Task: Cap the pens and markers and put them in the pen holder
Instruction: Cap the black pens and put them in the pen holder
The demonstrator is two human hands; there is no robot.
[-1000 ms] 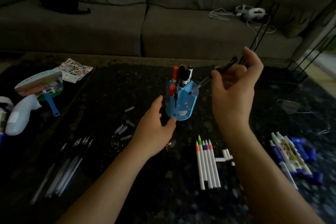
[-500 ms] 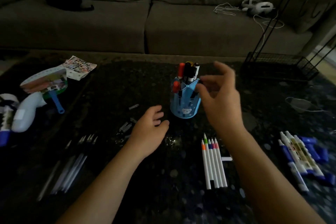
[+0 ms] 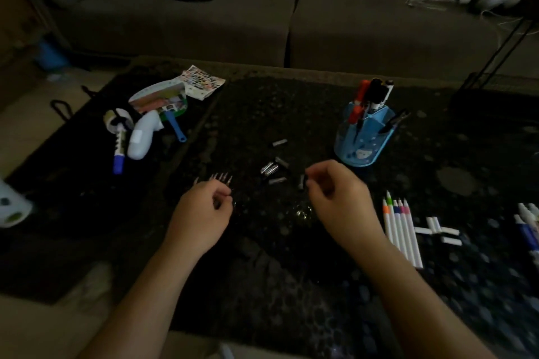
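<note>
Blue plastic pen holder stands upright on dark speckled tabletop, already stuffed with capped red and black markers. Left of the holder and a bit nearer the person: scatter of small dark pen caps with silver clips. Further left of the holder, a row of thin uncapped pens, only their metal tips visible past the left hand. Left hand curled narrow over those pens, fingertips pinched at the barrels; too dark to say if one is actually lifted. Right hand, near the holder's base, pinches one small dark cap between thumb and fingertips. Judgement: pens are light, stiff, smooth, likely to roll on the tabletop, so grip mid-barrel, away from the inky tip. Caps are tiny and slick, so hold by the closed end with the open mouth toward the tip. White colour-tipped markers lie nearer than the holder, to its right, with white caps beside them.
</note>
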